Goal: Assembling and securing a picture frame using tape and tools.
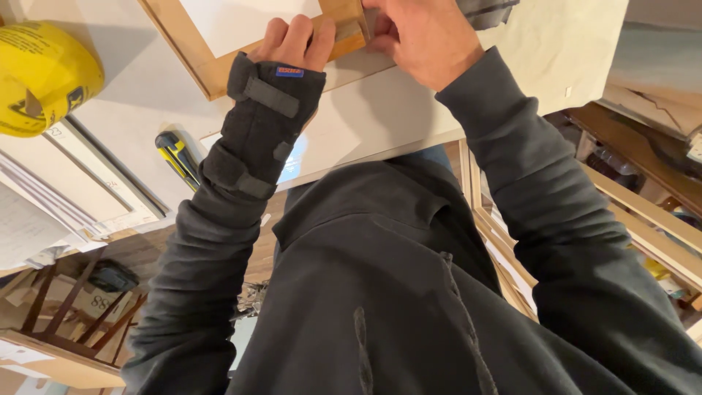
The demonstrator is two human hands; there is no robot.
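A light wooden frame (pixel 191 53) with a white panel inside lies on the grey worktop (pixel 380 110) at the top of the head view. My left hand (pixel 292 44), in a black wrist brace, presses down on the frame's near corner. My right hand (pixel 424 36) grips a small wooden block (pixel 345 22) set against that corner. My fingertips are partly cut off by the frame's top edge. My dark hooded top fills the lower half of the view.
A yellow tape roll (pixel 40 77) lies at the far left. A yellow-and-black utility knife (pixel 178 157) rests near the worktop's edge. Stacked white framed panels (pixel 66 183) lean at left. More wooden frames (pixel 643 219) stand at right.
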